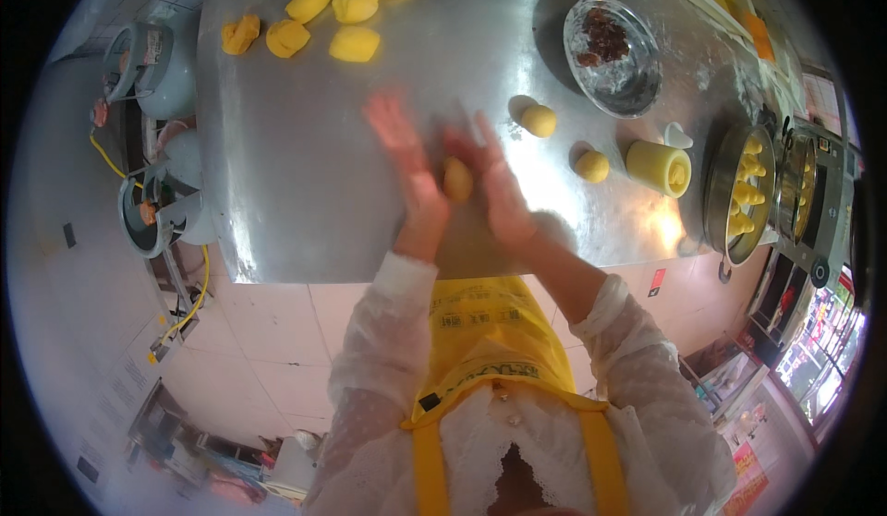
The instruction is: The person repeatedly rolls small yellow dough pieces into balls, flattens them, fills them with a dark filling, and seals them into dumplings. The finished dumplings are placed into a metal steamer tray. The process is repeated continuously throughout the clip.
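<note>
A small brown-yellow dough ball lies between my two hands near the front of the steel worktable. To its left, my left hand is stretched out, the palm turned inward and close against the dough. My right hand flanks it on the other side, fingers extended and apart. Motion blurs the fingertips of both. Whether either palm presses on the dough cannot be made out. Two rounded dough balls, one farther back and one nearer, sit right of my right hand.
Several yellow dough pieces lie at the back left. A metal bowl with dark reddish filling stands back right. Beyond a pale yellow cylindrical mould, a round pan holds shaped dough. Gas cylinders stand left of the table.
</note>
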A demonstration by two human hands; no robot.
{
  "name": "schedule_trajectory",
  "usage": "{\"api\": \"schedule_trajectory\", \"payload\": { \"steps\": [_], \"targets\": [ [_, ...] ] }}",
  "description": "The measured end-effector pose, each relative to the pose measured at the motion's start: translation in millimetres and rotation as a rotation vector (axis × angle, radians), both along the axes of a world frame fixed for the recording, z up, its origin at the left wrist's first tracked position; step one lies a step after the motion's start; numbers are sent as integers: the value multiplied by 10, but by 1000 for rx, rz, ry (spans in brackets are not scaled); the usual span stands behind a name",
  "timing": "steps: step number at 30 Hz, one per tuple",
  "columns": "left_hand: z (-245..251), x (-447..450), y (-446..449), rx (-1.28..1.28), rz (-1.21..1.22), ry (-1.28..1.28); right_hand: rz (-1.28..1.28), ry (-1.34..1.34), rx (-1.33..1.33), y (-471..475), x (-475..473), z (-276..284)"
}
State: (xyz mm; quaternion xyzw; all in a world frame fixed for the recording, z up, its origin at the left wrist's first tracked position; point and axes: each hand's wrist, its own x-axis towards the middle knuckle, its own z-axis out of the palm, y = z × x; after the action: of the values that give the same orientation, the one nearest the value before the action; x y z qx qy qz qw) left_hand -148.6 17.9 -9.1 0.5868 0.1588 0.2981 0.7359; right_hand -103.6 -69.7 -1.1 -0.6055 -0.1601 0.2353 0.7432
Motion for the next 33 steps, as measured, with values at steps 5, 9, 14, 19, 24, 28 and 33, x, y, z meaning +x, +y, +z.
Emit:
{"api": "schedule_trajectory", "payload": {
  "steps": [5,9,14,19,24,28,33],
  "targets": [
    [60,-107,-201,57,-64,93,325,-150,-135,-26,46,-166],
    [-63,-6,-152,-97,-84,48,253,-224,110,-97,-41,-130],
    [-32,-182,-267,-54,38,23,186,-82,86,-92,38,-63],
    [-57,-70,-271,-7,-63,-16,278,-44,100,-110,-40,-108],
    [71,-56,-211,20,103,45,132,30,224,-194,-26,-192],
    [97,-108,-287,80,-53,41,431,-40,-48,-153,-50,-205],
    [-47,-63,-173,29,-60,30,280,-36,66,-190,-49,-144]
  ]
}}
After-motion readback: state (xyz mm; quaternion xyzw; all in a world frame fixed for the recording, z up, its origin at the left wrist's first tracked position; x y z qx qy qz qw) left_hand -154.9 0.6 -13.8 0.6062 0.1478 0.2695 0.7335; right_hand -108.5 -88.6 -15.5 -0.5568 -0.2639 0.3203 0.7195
